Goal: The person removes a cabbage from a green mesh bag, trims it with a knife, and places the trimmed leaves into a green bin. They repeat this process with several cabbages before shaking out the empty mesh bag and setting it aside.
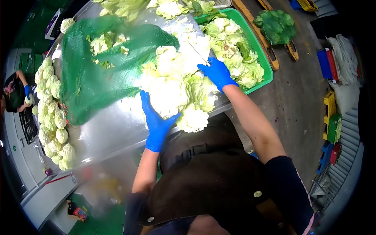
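Both hands wear blue gloves. My left hand (156, 121) is spread, thumb and fingers apart, against the near left side of a pale cabbage (169, 97) on the metal table (105, 137). Loose outer leaves (197, 98) lie around the cabbage's right side. My right hand (217, 73) is closed at the right of the leaves, by the table edge; a thin dark line, perhaps a blade, runs up and left from its fingers over bright leaves. Glare hides detail there. A green mesh net (113, 66) with leaf scraps lies left of the cabbage.
A green crate (267, 74) full of leaves adjoins the table's right side. Trimmed cabbages (50, 105) line the left end. Another person's gloved hand (27, 91) is at far left. A net bag of cabbages (275, 26) rests on a pallet at upper right.
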Available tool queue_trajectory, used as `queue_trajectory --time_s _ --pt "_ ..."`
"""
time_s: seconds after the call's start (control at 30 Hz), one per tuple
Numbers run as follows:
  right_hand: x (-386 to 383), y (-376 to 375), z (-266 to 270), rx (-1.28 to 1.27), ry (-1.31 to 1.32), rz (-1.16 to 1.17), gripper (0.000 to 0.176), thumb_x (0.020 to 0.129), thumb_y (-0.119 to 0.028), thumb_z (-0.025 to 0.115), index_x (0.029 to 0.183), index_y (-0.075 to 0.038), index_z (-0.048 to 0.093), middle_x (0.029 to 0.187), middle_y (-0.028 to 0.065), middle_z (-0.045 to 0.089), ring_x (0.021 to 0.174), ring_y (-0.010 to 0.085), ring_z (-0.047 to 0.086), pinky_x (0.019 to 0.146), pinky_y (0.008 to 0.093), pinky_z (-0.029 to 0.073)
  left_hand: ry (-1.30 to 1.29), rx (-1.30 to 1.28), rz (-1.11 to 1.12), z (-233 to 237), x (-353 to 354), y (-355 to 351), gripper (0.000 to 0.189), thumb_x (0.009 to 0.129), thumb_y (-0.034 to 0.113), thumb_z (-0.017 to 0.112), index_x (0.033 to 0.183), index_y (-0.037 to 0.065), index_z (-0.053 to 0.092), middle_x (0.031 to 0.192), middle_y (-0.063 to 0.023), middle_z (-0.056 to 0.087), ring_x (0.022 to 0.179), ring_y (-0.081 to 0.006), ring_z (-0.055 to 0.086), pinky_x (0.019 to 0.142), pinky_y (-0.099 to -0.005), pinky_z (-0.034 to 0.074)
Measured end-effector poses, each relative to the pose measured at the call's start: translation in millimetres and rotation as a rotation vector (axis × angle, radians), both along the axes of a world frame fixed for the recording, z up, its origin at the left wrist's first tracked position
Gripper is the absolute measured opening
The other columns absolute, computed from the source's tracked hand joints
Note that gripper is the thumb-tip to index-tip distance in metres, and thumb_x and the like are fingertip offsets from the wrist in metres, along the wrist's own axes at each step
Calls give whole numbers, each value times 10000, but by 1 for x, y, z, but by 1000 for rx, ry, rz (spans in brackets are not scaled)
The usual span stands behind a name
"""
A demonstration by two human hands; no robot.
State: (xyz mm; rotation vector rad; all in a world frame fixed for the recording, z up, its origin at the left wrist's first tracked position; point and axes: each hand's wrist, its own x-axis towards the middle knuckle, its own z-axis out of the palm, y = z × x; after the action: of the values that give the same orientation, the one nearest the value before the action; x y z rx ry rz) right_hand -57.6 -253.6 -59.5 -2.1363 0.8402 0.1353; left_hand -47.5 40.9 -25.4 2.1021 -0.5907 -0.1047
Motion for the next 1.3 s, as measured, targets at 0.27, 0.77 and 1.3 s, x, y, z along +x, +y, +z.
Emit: queue_trajectory --time_s 0.27,0.77,1.3 --pt "-27 81 72 285 -73 198 771 798 -402 762 1366 23 459 897 185 681 748 237 681 654 334 539 -5 55 32 -3 11 -2 1240 559 275 914 1496 -7 154 1506 -203 271 1388 -323 302 1153 -408 254" --pt "-48 40 64 -117 -369 213 593 827 -272 719 1344 -90 491 935 182 651 779 266 659 677 338 517 -27 161 54 18 22 -5 1347 511 385 928 1515 13 111 1547 -288 129 1429 -469 132 1154 -532 189" --pt "-17 126 2 445 -239 26 524 851 -108 579 1371 -122 519 961 104 677 747 197 640 701 349 511 159 -96 162 -20 22 28 1114 604 213 874 1498 45 232 1490 -151 307 1364 -293 337 1126 -407 301"
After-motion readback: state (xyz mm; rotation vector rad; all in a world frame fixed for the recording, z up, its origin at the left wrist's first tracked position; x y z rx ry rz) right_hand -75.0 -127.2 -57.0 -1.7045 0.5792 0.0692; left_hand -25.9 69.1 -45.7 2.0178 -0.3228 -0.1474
